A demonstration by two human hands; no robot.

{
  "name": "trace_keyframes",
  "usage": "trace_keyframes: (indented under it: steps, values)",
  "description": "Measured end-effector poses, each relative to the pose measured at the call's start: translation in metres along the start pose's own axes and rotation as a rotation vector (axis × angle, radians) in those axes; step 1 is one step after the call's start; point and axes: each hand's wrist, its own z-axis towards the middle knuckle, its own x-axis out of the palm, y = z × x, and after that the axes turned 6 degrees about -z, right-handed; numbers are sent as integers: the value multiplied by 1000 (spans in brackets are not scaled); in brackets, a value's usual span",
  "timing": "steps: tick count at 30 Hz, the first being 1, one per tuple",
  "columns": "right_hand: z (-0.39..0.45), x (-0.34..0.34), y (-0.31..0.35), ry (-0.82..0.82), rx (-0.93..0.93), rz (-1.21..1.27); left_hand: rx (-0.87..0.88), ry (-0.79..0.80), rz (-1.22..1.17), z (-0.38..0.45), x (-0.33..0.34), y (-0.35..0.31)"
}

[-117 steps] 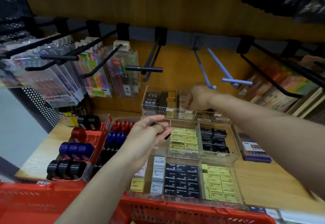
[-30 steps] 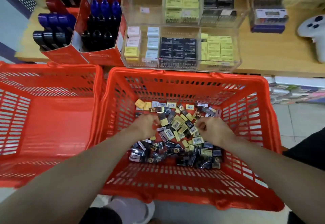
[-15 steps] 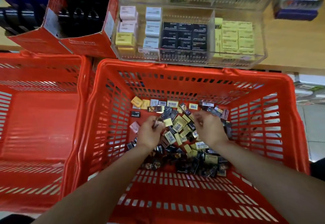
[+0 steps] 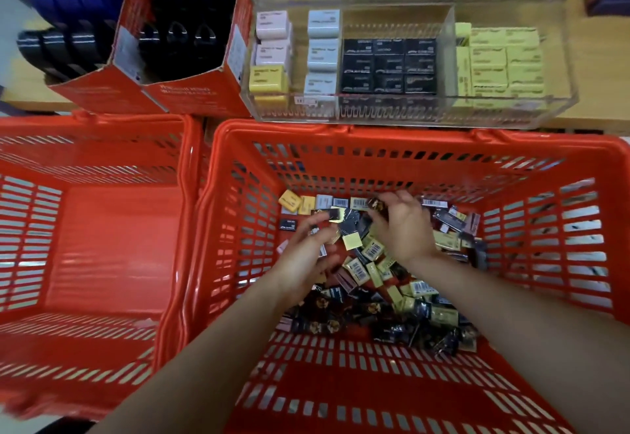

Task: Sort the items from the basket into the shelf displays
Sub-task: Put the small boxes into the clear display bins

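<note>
Plainly most of the sorting is left: a heap of small boxes (image 4: 385, 283) covers the middle of the floor of the red basket (image 4: 392, 140), which sits just below the clear shelf display (image 4: 511, 114) on the wooden shelf (image 4: 593, 55). That display already carries neat rows of pale, black and yellow boxes in its compartments, so some stock is placed — how much came from this basket I cannot tell. Both hands are down in the heap. The left hand (image 4: 306, 256) has its fingers spread and only loosely bent over the boxes; whether they hold anything is unclear. The right hand (image 4: 402, 225) has its fingertips curled around a small dark box (image 4: 375, 204) near the far side of the heap. A second red basket (image 4: 99, 123) stands beside it. Motion blur smears the box labels, and the display's upper tier is cut off.
</note>
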Motion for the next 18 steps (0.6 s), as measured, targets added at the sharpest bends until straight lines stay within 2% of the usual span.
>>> trace_keyframes:
  steps: [2, 5, 8, 9, 12, 16, 18]
  values:
    - [-15, -11, 17, 44, -56, 202, -54, 28, -72, -1, 5, 1]
    - [-33, -16, 47, 148, -167, 364, -64, 116, -153, -1, 9, 5]
    - [-31, -11, 55, 236, -182, 456, -43, -25, -321, 3, 1, 3]
    - [-27, -9, 53, 216, -180, 416, -30, -102, -324, 6, -5, 2]
    - [-6, 2, 48, 120, -211, 95, 4, -277, -133, 16, -24, 2]
    - [17, 23, 64, 117, -192, -251, 26, -280, -23, 18, -31, 6]
    - [20, 27, 68, 82, -166, -299, 35, -274, -31, 17, -28, 4]
